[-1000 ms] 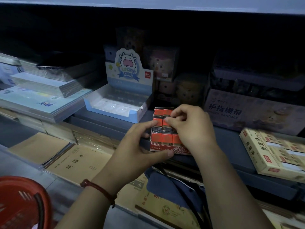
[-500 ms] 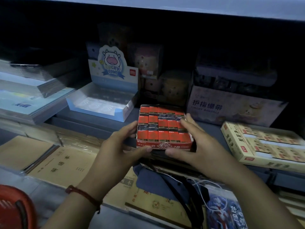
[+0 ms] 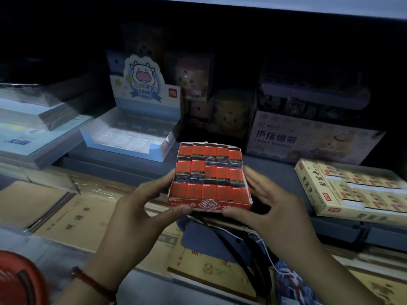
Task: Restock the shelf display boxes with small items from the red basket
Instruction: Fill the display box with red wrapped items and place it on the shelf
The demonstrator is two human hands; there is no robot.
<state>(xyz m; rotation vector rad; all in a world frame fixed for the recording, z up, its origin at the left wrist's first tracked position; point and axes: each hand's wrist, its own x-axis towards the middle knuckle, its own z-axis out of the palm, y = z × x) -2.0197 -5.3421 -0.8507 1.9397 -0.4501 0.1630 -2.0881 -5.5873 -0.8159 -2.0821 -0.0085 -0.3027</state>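
Observation:
A red display box (image 3: 209, 204) packed with several small red-wrapped erasers (image 3: 210, 172) sits at the front edge of the blue shelf (image 3: 123, 167). My left hand (image 3: 141, 214) holds its left side, thumb along the front wall and fingers up the side. My right hand (image 3: 271, 208) holds the right side the same way, thumb at the front corner. The red basket (image 3: 19, 280) shows only as a rim at the bottom left corner.
A blue-and-white cow-printed display box (image 3: 130, 142) stands left of the red one. A finger-bandage carton (image 3: 308, 142) and a cream box of erasers (image 3: 352, 190) are on the right. Brown notebooks (image 3: 72, 219) lie on the lower shelf, with a dark blue bag (image 3: 220, 241) under my hands.
My right hand left the erasers on top and went to the box's right side. Both hands now hold the box, which sits level and squarer to me.

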